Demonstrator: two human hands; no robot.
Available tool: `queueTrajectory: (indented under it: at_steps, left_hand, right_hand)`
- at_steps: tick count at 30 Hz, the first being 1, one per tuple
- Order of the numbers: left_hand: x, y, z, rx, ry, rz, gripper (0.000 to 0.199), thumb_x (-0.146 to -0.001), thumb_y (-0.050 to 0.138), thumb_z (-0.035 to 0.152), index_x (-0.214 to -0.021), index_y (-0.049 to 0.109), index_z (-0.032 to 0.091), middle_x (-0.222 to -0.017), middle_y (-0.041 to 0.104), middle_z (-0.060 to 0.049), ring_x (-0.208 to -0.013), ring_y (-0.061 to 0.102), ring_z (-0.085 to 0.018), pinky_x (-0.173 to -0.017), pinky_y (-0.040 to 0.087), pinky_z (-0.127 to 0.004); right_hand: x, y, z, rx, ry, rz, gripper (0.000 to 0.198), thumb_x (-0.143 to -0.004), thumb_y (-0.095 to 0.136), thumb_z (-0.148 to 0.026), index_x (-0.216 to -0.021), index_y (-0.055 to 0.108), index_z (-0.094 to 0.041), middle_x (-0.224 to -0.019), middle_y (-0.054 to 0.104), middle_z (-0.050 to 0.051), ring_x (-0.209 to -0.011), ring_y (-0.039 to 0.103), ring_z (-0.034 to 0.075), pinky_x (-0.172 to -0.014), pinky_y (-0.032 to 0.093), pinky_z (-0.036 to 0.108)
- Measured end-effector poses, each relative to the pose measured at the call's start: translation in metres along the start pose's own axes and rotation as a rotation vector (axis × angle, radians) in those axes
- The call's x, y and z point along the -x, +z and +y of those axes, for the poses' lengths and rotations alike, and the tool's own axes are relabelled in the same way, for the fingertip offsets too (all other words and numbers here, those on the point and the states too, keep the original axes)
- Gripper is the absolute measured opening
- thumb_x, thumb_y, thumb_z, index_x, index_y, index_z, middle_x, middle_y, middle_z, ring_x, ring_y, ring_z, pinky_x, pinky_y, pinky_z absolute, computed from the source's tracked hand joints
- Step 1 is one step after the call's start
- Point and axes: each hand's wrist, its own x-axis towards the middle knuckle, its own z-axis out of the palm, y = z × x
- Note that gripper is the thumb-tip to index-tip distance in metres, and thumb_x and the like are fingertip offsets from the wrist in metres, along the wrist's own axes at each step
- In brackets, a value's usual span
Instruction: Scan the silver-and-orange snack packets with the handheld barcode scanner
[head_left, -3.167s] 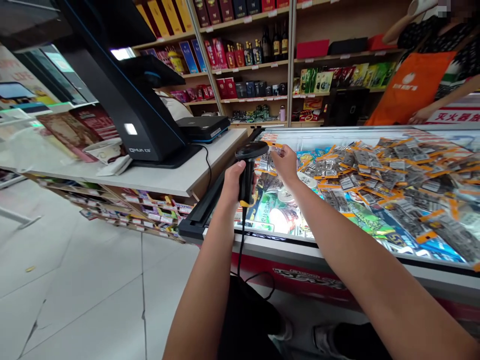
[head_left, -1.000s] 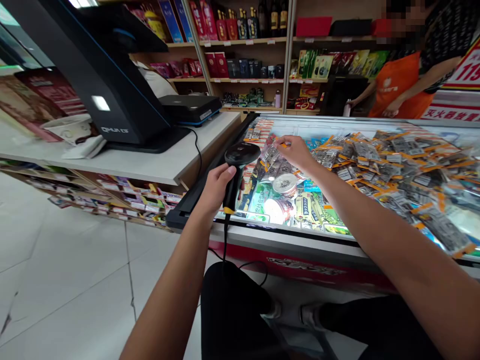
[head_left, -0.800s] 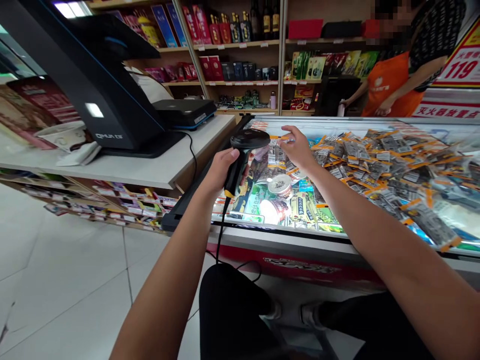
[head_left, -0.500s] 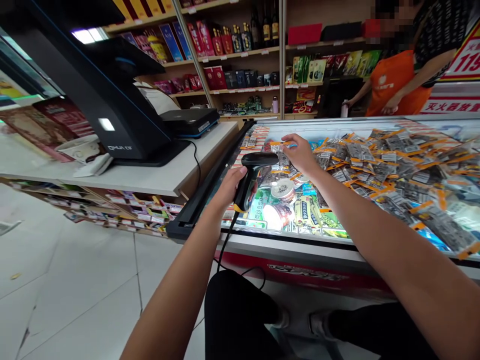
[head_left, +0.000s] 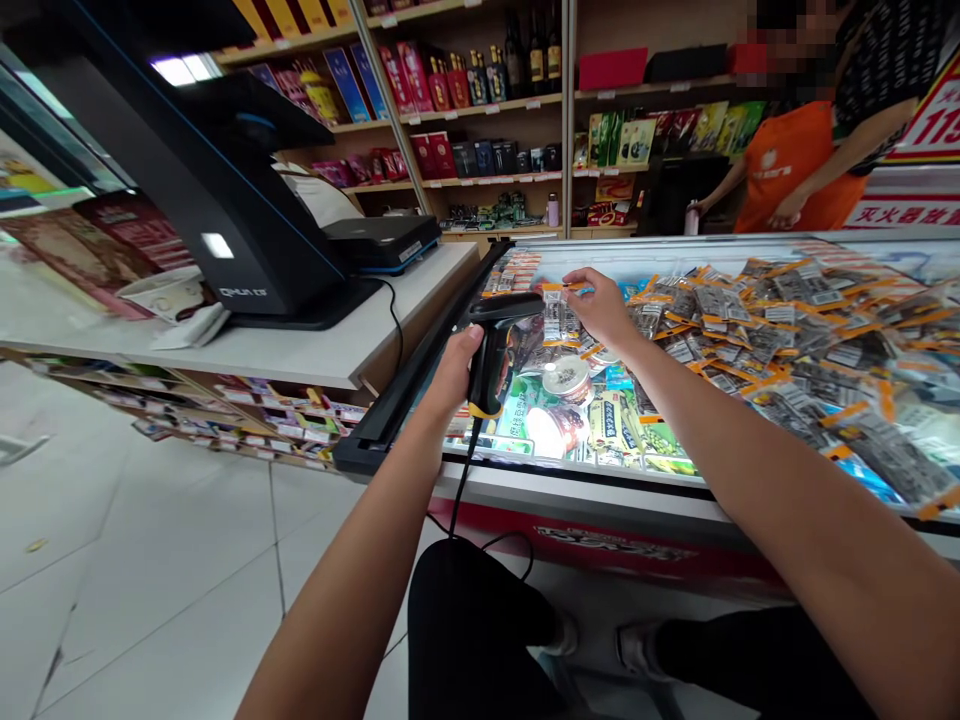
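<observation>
My left hand point(head_left: 459, 365) is closed round the handle of a black barcode scanner point(head_left: 491, 365) with yellow trim, its cable hanging down toward my knees. The scanner's head points right, over the freezer's glass top. Just beyond it, my right hand point(head_left: 598, 305) pinches the orange upper edge of a small clear snack packet point(head_left: 559, 318) with a printed label. Under the glass below lie round tubs point(head_left: 568, 378) and green and yellow bags point(head_left: 611, 425). To the right of my right hand, many similar orange-edged packets point(head_left: 757, 320) lie in a loose heap.
A chest freezer point(head_left: 585, 488) stands before my legs. On the left, a white counter point(head_left: 315, 350) carries a dark checkout terminal point(head_left: 247, 250) and a black scale point(head_left: 386, 243). Behind are stocked shelves point(head_left: 487, 182). A person in an orange apron point(head_left: 791, 165) stands beyond the freezer.
The scanner in my left hand has shifted slightly left and tilted, so more of the packet in my right hand shows. My right hand has stayed nearly still.
</observation>
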Motion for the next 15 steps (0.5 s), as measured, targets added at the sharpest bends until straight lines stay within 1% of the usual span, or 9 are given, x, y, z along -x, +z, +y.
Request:
queueTrajectory:
  at_steps: [2, 3, 4, 6, 8, 9, 11, 13, 15]
  left_hand:
    - [-0.001, -0.001, 0.000, -0.007, 0.021, 0.038, 0.059, -0.079, 0.058, 0.073, -0.084, 0.065, 0.015, -0.058, 0.063, -0.003, -0.042, 0.055, -0.013, -0.039, 0.044, -0.025]
    - [-0.003, -0.002, 0.000, -0.009, 0.035, 0.070, 0.058, -0.079, 0.057, 0.073, -0.081, 0.064, 0.016, -0.058, 0.063, -0.003, -0.041, 0.055, -0.013, -0.039, 0.043, -0.025]
    - [-0.004, -0.004, 0.000, -0.006, 0.050, 0.111, 0.057, -0.080, 0.057, 0.073, -0.077, 0.063, 0.016, -0.058, 0.062, -0.003, -0.041, 0.054, -0.013, -0.039, 0.043, -0.025]
    - [-0.006, -0.007, -0.002, 0.010, 0.077, 0.202, 0.056, -0.081, 0.056, 0.072, -0.073, 0.062, 0.017, -0.058, 0.062, -0.003, -0.040, 0.054, -0.012, -0.039, 0.042, -0.025]
    - [-0.008, -0.009, -0.003, 0.028, 0.098, 0.270, 0.055, -0.081, 0.057, 0.071, -0.073, 0.061, 0.017, -0.058, 0.062, -0.003, -0.041, 0.054, -0.012, -0.039, 0.041, -0.024]
    - [-0.008, -0.009, -0.002, 0.033, 0.110, 0.294, 0.053, -0.082, 0.058, 0.069, -0.074, 0.061, 0.017, -0.058, 0.062, -0.003, -0.042, 0.054, -0.011, -0.040, 0.041, -0.024]
    - [-0.009, -0.009, -0.002, 0.033, 0.129, 0.335, 0.051, -0.082, 0.058, 0.068, -0.074, 0.061, 0.017, -0.058, 0.062, -0.002, -0.043, 0.054, -0.011, -0.041, 0.041, -0.022]
    - [-0.010, -0.009, 0.000, 0.027, 0.139, 0.380, 0.049, -0.083, 0.058, 0.066, -0.074, 0.060, 0.017, -0.058, 0.061, -0.001, -0.044, 0.054, -0.011, -0.041, 0.040, -0.022]
    - [-0.011, -0.009, 0.001, 0.021, 0.143, 0.424, 0.048, -0.084, 0.057, 0.064, -0.075, 0.060, 0.018, -0.056, 0.059, 0.000, -0.044, 0.054, -0.011, -0.041, 0.039, -0.022]
  right_hand:
    - [-0.001, -0.003, 0.001, 0.069, 0.044, -0.043, 0.026, -0.090, 0.051, -0.027, -0.112, 0.064, -0.021, -0.093, 0.068, 0.006, -0.068, 0.058, 0.020, -0.067, 0.045, 0.033]
    - [-0.003, -0.007, 0.003, 0.133, 0.068, -0.076, 0.024, -0.090, 0.052, -0.026, -0.110, 0.065, -0.021, -0.086, 0.067, 0.005, -0.066, 0.057, 0.021, -0.067, 0.045, 0.034]
    - [-0.006, -0.011, 0.005, 0.212, 0.087, -0.105, 0.021, -0.089, 0.053, -0.025, -0.105, 0.067, -0.021, -0.081, 0.067, 0.006, -0.066, 0.058, 0.022, -0.067, 0.045, 0.035]
    - [-0.013, -0.024, 0.012, 0.388, 0.132, -0.156, 0.012, -0.086, 0.059, -0.025, -0.089, 0.070, -0.021, -0.078, 0.066, 0.009, -0.073, 0.061, 0.026, -0.072, 0.047, 0.039]
    - [-0.022, -0.041, 0.022, 0.529, 0.227, -0.217, 0.006, -0.081, 0.066, -0.025, -0.078, 0.069, -0.021, -0.079, 0.067, 0.013, -0.080, 0.063, 0.030, -0.077, 0.049, 0.044]
    - [-0.026, -0.049, 0.027, 0.567, 0.282, -0.243, 0.006, -0.079, 0.070, -0.027, -0.076, 0.068, -0.021, -0.080, 0.067, 0.013, -0.083, 0.063, 0.032, -0.078, 0.050, 0.046]
    - [-0.033, -0.066, 0.037, 0.596, 0.364, -0.257, 0.013, -0.072, 0.078, -0.029, -0.073, 0.067, -0.022, -0.079, 0.066, 0.014, -0.091, 0.063, 0.035, -0.083, 0.049, 0.052]
    - [-0.035, -0.077, 0.042, 0.657, 0.403, -0.216, 0.019, -0.067, 0.083, -0.029, -0.074, 0.067, -0.021, -0.085, 0.065, 0.016, -0.104, 0.060, 0.040, -0.089, 0.046, 0.060]
    - [-0.034, -0.081, 0.040, 0.772, 0.400, -0.157, 0.022, -0.067, 0.083, -0.029, -0.079, 0.068, -0.017, -0.098, 0.064, 0.020, -0.117, 0.052, 0.046, -0.094, 0.039, 0.068]
